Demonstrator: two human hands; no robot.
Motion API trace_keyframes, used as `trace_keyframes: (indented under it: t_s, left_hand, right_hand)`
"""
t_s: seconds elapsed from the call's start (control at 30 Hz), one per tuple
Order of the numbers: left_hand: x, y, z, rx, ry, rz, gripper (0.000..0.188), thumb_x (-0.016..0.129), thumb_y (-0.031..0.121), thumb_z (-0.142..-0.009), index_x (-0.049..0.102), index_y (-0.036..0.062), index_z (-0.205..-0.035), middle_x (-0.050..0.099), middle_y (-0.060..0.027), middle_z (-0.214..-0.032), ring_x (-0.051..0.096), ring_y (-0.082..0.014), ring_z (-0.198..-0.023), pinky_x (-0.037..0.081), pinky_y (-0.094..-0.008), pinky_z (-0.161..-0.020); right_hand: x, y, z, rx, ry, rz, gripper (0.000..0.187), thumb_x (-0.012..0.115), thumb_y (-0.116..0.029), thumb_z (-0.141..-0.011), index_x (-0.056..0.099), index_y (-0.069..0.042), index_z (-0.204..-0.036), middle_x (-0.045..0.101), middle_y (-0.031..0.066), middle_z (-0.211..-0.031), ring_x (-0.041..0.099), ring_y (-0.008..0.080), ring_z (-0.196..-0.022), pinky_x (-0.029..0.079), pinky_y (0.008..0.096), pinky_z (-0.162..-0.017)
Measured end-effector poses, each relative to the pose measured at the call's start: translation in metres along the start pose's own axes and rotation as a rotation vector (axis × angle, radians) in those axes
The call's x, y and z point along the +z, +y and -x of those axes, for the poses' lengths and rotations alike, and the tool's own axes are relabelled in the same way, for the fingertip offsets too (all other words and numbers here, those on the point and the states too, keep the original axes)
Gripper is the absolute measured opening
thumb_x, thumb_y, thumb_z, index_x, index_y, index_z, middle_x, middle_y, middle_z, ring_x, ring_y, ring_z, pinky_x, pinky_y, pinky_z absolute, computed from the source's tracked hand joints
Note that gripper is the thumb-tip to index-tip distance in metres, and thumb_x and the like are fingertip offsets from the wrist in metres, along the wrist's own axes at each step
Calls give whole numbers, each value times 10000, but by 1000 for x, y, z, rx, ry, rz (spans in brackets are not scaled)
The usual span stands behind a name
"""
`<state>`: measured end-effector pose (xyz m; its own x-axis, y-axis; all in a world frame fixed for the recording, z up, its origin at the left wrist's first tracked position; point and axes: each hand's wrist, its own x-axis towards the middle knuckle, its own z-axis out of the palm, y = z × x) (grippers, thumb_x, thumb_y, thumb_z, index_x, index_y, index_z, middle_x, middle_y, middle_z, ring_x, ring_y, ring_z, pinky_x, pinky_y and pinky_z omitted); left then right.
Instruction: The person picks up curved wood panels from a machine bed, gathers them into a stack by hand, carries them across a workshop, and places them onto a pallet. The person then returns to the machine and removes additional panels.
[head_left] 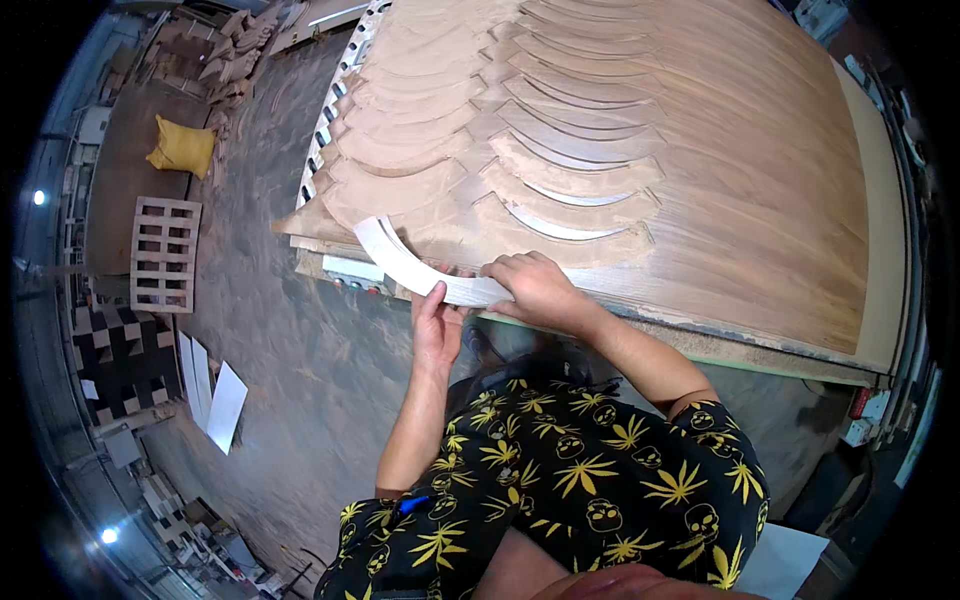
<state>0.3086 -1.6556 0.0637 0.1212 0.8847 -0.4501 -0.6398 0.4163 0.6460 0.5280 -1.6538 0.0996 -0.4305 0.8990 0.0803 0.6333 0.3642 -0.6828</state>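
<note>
A curved, pale arc-shaped panel piece (405,264) is held between my two hands above the near edge of the large board. My left hand (438,328) grips it from below near its middle, thumb on the upper face. At its right end, my right hand (535,288) is closed around it, with fingers over the top. A second thin arc edge shows behind the piece, so it may be a stack; I cannot tell. Across the wood-faced board (760,180) lie rows of cut arcs (575,215) covered in brown sawdust.
The board lies on a machine bed with a perforated edge (322,135). On the floor to the left are a wooden pallet (165,254), white panels (228,405) and a dark, blocky stack (120,365). A yellow sack (183,147) lies farther back, near piled offcuts (235,60).
</note>
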Motion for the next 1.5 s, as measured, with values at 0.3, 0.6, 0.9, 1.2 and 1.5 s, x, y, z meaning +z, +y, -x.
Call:
trace_keyframes:
  t_s: [0.3,0.6,0.9,1.2,1.5]
  left_hand:
    - [-15,1,9,59,34,52,680,605,121,-965,269,193,-1551,474,-105,-1478,533,-374,-1306,453,-543,-1063]
    - [-19,-3,17,78,21,155,662,606,134,-974,274,181,-1545,479,-103,-1480,507,-390,-1340,435,-561,-1084]
    - [-28,-5,19,41,112,119,725,674,82,-940,274,133,-1543,491,-93,-1469,507,-383,-1334,448,-571,-1088]
    - [-29,-1,29,76,135,53,647,663,94,-942,354,170,-1505,487,-80,-1475,533,-372,-1311,452,-570,-1075]
    - [-45,1,38,81,156,75,713,669,52,-927,305,157,-1530,478,-107,-1467,548,-390,-1286,484,-566,-1039]
  right_hand:
    - [12,-12,-5,-90,51,-21,505,790,-228,-764,619,-62,-1209,673,117,-1104,636,317,-1067,468,425,-940]
    - [29,-17,-6,-143,8,33,605,772,-171,-739,592,-45,-1303,680,136,-1171,649,310,-1088,487,428,-921]
    - [19,-16,-8,-172,-68,-65,651,799,-336,-782,585,-42,-1322,686,146,-1141,651,321,-1069,481,439,-930]
    - [-78,142,-39,475,179,510,446,641,-289,-917,592,-67,-1301,603,172,-1298,593,348,-1175,488,510,-979]
    - [-100,202,-27,415,182,723,430,620,-178,-897,592,-99,-1318,590,116,-1343,588,330,-1219,500,512,-973]
